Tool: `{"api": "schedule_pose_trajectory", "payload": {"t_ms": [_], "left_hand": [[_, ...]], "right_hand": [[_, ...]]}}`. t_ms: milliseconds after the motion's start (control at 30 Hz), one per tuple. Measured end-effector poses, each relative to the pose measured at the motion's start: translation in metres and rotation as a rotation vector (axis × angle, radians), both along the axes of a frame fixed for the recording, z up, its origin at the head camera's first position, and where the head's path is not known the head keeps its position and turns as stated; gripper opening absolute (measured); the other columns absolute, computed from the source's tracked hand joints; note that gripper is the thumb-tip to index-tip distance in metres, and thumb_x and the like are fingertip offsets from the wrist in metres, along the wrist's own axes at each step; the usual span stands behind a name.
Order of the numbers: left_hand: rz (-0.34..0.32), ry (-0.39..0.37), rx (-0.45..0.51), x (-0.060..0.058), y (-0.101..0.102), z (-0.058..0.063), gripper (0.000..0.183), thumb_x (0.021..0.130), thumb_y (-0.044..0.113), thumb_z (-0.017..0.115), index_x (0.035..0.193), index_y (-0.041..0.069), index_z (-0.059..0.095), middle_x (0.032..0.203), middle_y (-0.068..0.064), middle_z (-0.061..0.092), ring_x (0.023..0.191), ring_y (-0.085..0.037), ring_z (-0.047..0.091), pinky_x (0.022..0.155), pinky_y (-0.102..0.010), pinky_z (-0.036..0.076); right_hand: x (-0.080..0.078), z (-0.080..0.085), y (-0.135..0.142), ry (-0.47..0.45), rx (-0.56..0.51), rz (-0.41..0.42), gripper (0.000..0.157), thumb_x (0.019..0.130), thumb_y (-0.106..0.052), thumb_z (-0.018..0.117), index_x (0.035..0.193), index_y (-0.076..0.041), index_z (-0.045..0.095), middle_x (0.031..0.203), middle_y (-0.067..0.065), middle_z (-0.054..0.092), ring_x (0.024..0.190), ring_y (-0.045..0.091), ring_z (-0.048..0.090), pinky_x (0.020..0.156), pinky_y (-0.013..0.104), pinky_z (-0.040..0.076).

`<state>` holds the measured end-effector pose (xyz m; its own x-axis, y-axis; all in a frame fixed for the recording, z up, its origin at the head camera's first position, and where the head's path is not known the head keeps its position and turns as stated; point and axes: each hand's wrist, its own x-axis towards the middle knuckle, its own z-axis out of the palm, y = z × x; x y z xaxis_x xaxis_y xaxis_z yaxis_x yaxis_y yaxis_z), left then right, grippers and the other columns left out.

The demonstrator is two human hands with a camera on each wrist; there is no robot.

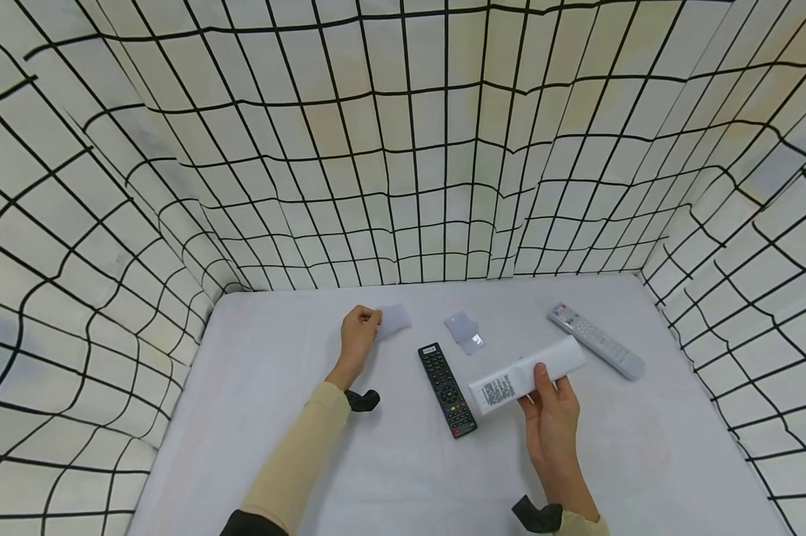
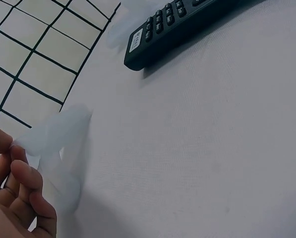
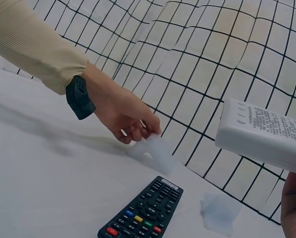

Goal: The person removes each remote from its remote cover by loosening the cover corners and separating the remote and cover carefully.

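Over the white-covered worktop [image 1: 403,476], the left hand [image 1: 360,333] pinches a flimsy, translucent plastic sheet [image 1: 395,319]; the right hand [image 1: 554,418] grips a white, oblong, label-printed case [image 1: 522,375] near the black, many-buttoned plastic remote [image 1: 446,389]. I'd worry a slack grip drops the case, or tugging creases the sheet.

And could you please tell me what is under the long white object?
In the head view, the right hand partly shows under the near edge of the long white object, with white cloth around it. Whatever lies directly beneath is covered.
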<state>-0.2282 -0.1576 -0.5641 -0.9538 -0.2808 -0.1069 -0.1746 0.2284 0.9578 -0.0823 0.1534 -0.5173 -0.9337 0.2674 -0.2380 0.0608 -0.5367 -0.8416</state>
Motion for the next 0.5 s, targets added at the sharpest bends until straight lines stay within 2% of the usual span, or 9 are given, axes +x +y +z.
{"api": "schedule_pose_trajectory", "payload": {"t_ms": [133,333,500], "left_hand": [[0.006,-0.012,-0.127,-0.001,0.0,0.003,0.018,0.102,0.022,0.065,0.096,0.006,0.068,0.086,-0.009,0.069,0.065,-0.011,0.055,0.064,-0.025,0.046],[0.039,-0.007,-0.379,-0.004,-0.001,0.008,0.022,0.1,0.028,0.07,0.094,0.007,0.072,0.088,-0.011,0.076,0.069,-0.017,0.064,0.061,-0.027,0.044],[0.037,0.02,-0.486,-0.002,-0.004,0.01,0.023,0.099,0.031,0.071,0.094,0.008,0.07,0.089,-0.011,0.076,0.074,-0.025,0.068,0.061,-0.028,0.044]], "right_hand": [[0.001,0.001,-0.001,0.021,0.01,-0.006,0.055,0.108,-0.024,0.058,0.157,-0.007,0.04,0.135,0.003,0.058,0.117,0.011,0.067,0.098,0.026,0.058],[0.003,0.005,-0.004,0.083,0.075,-0.013,0.053,0.108,-0.018,0.056,0.157,-0.005,0.039,0.132,0.003,0.061,0.116,0.012,0.068,0.096,0.026,0.059],[0.006,0.012,-0.008,0.149,0.154,-0.024,0.05,0.107,-0.012,0.058,0.154,-0.007,0.042,0.134,0.007,0.059,0.123,0.015,0.065,0.101,0.026,0.057]]}}
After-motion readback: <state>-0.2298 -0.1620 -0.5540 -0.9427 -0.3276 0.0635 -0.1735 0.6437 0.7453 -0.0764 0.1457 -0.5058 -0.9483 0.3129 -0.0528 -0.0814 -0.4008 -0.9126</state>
